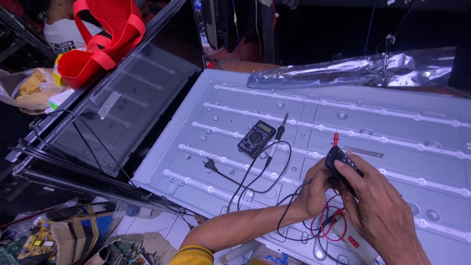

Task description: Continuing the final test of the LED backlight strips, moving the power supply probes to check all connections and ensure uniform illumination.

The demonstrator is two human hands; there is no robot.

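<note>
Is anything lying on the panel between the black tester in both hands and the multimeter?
Only the multimeter's own black leads loop across the panel; otherwise nothing visible lies between it and the tester.

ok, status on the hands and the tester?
Both hands, left and right, grip small black tester, red probe tip up. Red and black leads tangled beneath. Multimeter idle on the LED panel.

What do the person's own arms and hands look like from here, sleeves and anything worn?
Both hands are bare, with no gloves, rings or watch showing. The left hand leads back along a bare forearm to a yellow sleeve cuff with a dark band. The right hand shows no sleeve before the picture's edge.
</note>
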